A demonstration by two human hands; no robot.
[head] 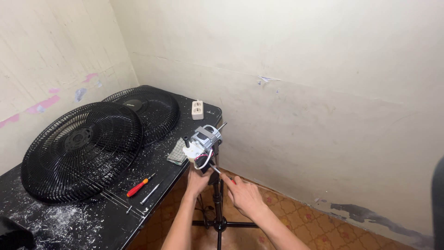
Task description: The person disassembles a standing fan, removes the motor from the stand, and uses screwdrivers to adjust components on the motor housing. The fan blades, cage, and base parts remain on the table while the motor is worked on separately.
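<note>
My left hand [198, 179] is closed around the underside of the bare fan motor [203, 141], just below where its red and white wires loop out. My right hand [244, 195] is gripped on a screwdriver [221, 174], whose shaft angles up toward eleven o'clock into the base of the motor. The two hands sit near each other, not touching, at about six o'clock from the motor.

There is only the head view. The motor sits on top of a thin black stand [218, 203] that rises off the patterned tile floor [286, 213], just past the right edge of the desk [92, 217]. I judge it heavy for its size and rigid: metal core, a stub shaft poking out at one o'clock, a white plastic housing at the front. The metal body is the place to hold it; the wires look easy to pull loose (the plastic knob on top too), so I would keep my grip off them.

At nine o'clock from the motor, two black fan grilles [83, 148] lie overlapping on the desk, which is scattered with white flecks. A red-handled screwdriver [138, 187] lies at seven o'clock, a checked cloth [177, 153] just beside the motor, and a white power strip [198, 109] sits at twelve o'clock near the wall.
</note>
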